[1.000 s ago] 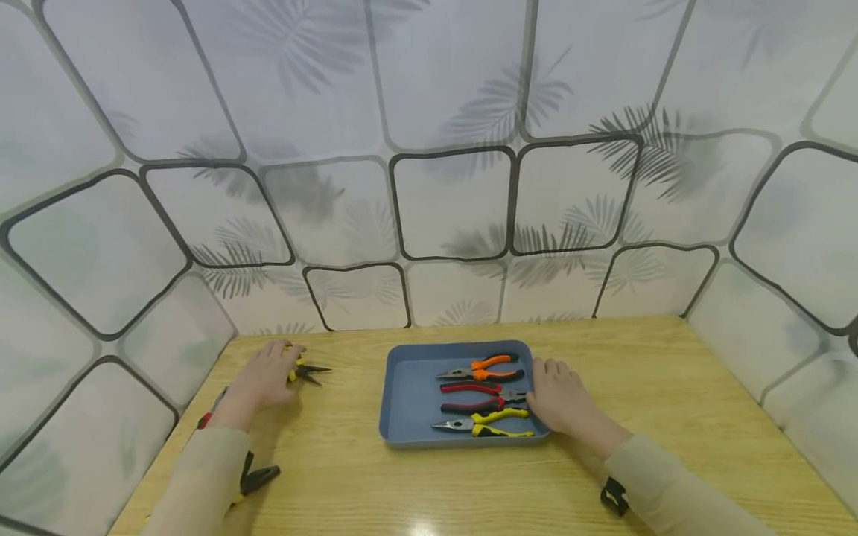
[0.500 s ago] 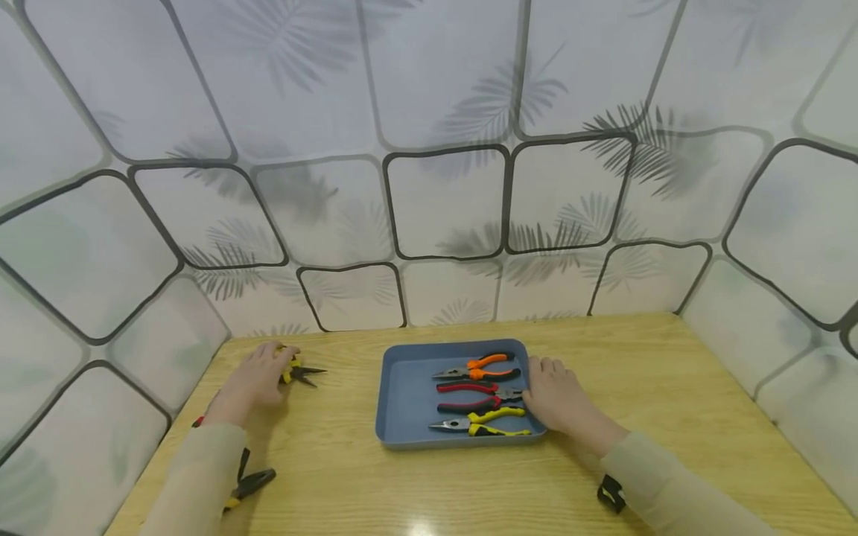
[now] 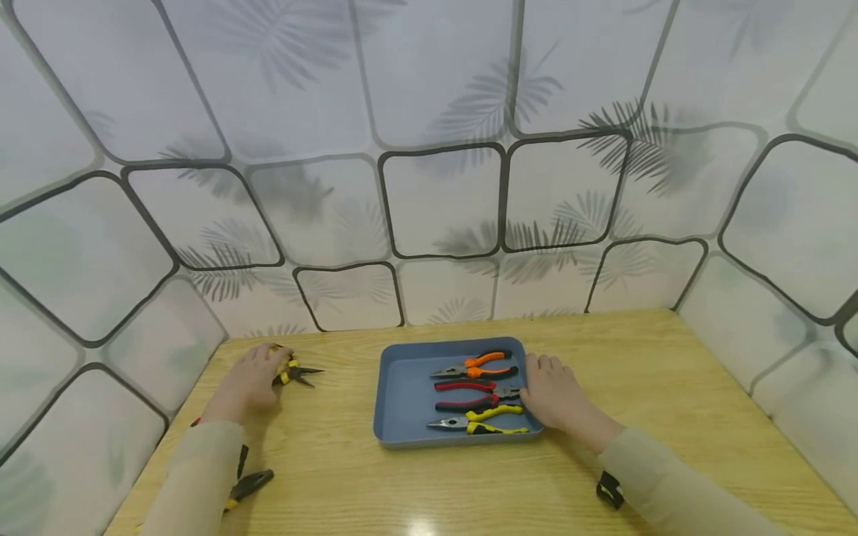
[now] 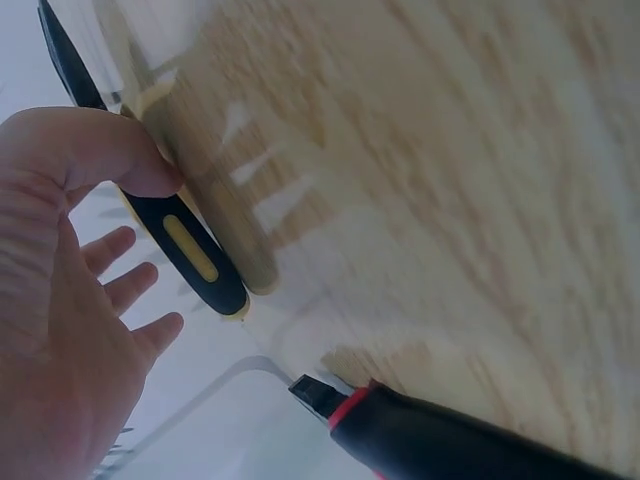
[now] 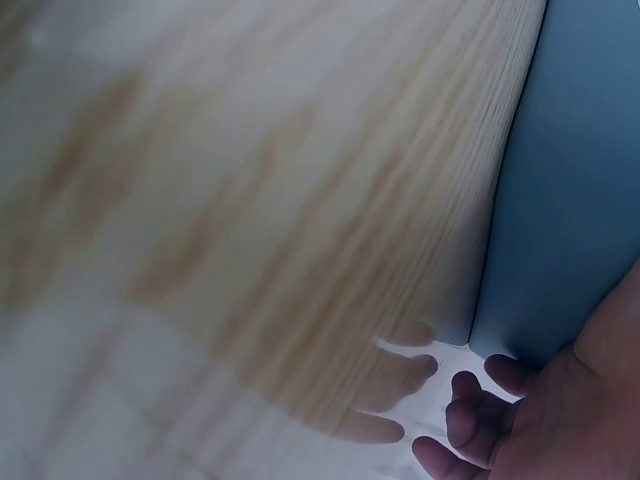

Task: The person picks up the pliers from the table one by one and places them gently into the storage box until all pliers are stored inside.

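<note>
At the far left of the head view, my left hand (image 3: 244, 380) holds long-nose pliers (image 3: 295, 372) with yellow-and-black handles by the handle end, dark jaws pointing right. In the left wrist view the thumb lies across one handle (image 4: 190, 247); the other fingers are spread behind it. My right hand (image 3: 553, 394) rests against the right wall of the blue tray (image 3: 405, 402), its thumb side at the rim. In the right wrist view its loosely bent fingers (image 5: 475, 415) lie beside the tray's corner. The tray bears orange pliers (image 3: 482, 365), red-and-black pliers (image 3: 469, 406) and yellow pliers (image 3: 485, 426).
Dark-jawed pliers (image 3: 251, 484) lie on the wooden table (image 3: 348, 491) beside my left sleeve (image 3: 201, 461). A red-and-black-handled tool (image 4: 440, 430) lies near the left wrist, mostly hidden in the head view. A patterned curtain (image 3: 442, 201) stands behind and at both sides.
The whole head view has shifted slightly, so everything sits a little further left. Both hands keep nearly the same place beside the pliers and the tray.
</note>
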Available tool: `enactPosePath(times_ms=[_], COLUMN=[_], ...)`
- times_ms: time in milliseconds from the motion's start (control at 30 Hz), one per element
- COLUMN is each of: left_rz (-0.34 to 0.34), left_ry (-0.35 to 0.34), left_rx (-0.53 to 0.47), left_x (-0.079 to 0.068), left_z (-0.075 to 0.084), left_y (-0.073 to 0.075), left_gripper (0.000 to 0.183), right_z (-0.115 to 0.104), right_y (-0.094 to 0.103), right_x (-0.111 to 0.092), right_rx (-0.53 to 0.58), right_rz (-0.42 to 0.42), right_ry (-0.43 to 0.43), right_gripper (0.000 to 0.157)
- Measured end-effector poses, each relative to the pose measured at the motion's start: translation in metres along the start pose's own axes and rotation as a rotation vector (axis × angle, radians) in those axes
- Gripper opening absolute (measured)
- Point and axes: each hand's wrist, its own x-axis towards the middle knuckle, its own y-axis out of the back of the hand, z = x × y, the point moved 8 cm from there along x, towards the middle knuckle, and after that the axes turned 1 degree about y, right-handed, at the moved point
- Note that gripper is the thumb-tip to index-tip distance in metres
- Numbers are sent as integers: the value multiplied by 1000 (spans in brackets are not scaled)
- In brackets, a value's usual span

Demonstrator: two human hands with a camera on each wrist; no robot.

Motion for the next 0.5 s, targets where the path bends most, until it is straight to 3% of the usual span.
enactPosePath(times_ms=[300,500], left_rz=[-22,5], left_ry=[-11,-17], left_rx=[17,6], left_x=[8,10], left_z=[3,3], left_y=[-1,-1], left_gripper=[84,71], right_z=[-3,-3], right_y=[6,6], right_x=[-3,-4], right_rx=[-11,-29], right_rz=[-8,1], right_ry=[-3,-2], right_gripper=[49,48])
